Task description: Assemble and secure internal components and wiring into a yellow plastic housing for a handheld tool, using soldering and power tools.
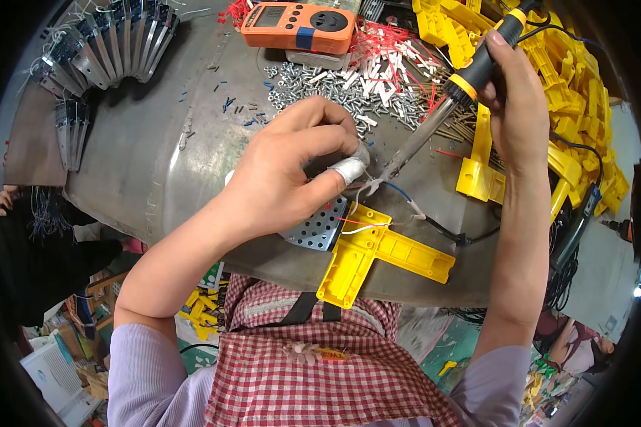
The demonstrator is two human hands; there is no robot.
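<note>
My right hand (516, 107) grips the black and yellow handle of a soldering iron (470, 75). Its metal shaft slants down left, and the tip reaches the wire ends near my left fingertips. My left hand (285, 164), with white tape on its thumb and a covered fingertip, is closed in a pinch on a thin wire (369, 186); the exact grip is partly hidden. Just below lies a yellow plastic housing (360, 249), its open ribbed side up, with red and white wires across it. Beside it a perforated metal plate (317, 229) is partly under my left hand. A blue and black lead (434, 226) runs rightward.
An orange multimeter (299, 27) lies at the back, near a pile of screws (310, 89) and red and white pieces (384, 60). Yellow housings (570, 92) are heaped at right. Metal-strip assemblies (114, 43) stand at far left. Other people are partly visible at both sides.
</note>
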